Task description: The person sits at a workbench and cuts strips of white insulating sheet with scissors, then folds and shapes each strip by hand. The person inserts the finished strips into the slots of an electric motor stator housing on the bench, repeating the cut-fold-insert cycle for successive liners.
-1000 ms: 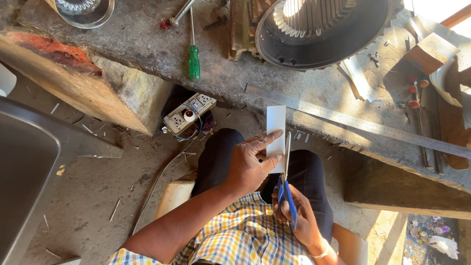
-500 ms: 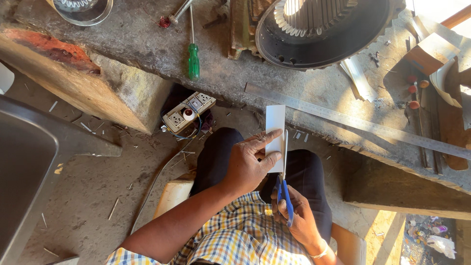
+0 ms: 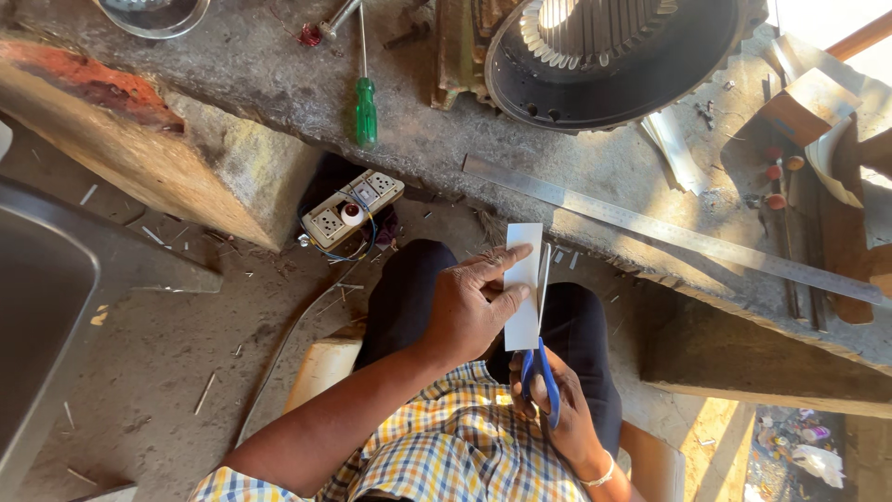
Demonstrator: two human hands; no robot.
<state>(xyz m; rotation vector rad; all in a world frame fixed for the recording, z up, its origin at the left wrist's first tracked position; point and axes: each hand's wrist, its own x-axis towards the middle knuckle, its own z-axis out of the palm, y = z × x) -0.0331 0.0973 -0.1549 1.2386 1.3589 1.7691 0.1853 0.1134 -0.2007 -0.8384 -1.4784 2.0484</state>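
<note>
White paper strip [image 3: 523, 284], tall and narrow, stands upright over my lap, between my knees and the workbench edge. My left hand [image 3: 469, 307] pinches it along its left edge: the thumb presses against the lower part of the sheet, and the fingers [image 3: 497, 262] curl over the top left corner. My right hand [image 3: 557, 409] sits just below the strip, its fingers closed through the blue handles of the scissors [image 3: 541, 363]. The blades run up the strip's right edge, touching it; a thin sliver stands split off there. Farther off, on the concrete workbench [image 3: 279, 74], a long steel ruler [image 3: 669, 232] lies slanted to the right, a green-handled screwdriver [image 3: 366, 102] lies to the far left, and a round motor housing [image 3: 613, 56] fills the far middle. A white socket board [image 3: 353, 206] sits on the floor to the left of my knees.
</note>
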